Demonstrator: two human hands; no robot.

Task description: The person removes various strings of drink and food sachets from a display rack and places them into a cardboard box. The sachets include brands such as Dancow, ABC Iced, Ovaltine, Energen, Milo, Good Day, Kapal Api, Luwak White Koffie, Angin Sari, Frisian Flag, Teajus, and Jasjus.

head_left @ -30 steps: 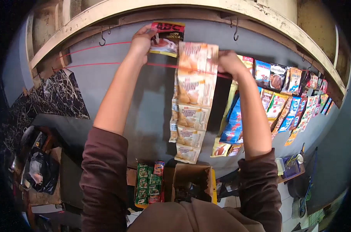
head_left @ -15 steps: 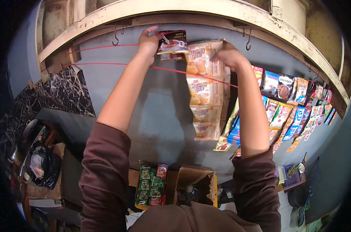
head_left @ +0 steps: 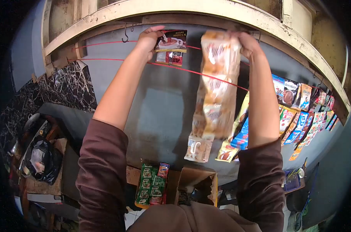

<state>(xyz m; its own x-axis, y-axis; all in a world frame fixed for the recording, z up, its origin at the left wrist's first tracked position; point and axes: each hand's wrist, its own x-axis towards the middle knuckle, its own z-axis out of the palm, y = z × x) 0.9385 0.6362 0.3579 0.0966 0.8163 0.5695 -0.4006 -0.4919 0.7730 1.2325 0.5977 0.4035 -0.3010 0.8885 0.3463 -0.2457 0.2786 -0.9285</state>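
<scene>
My left hand (head_left: 148, 39) is closed at the left edge of a dark "Kopi Mocca" sachet (head_left: 171, 40), beside the upper red string (head_left: 117, 42). Below that sachet hangs a smaller red and white sachet (head_left: 171, 58). High on the right, my right hand (head_left: 248, 43) grips the top of a long strip of cream and orange coffee sachets (head_left: 220, 83), which is blurred by motion. The strip hangs in front of the lower red string (head_left: 106, 59), its lower end bent to the left.
More hanging sachet strips (head_left: 287, 120) line the wall on the right. A metal hook (head_left: 124, 34) hangs from the wooden beam (head_left: 175, 8) overhead. Below stand a box of green sachets (head_left: 150, 185) and an open cardboard box (head_left: 196, 181). A black plastic bag (head_left: 44, 162) lies at left.
My right hand has moved right, carrying the cream sachet strip, which now swings and blurs. The small red and white sachet shows more fully. My left hand stays at the Kopi Mocca sachet.
</scene>
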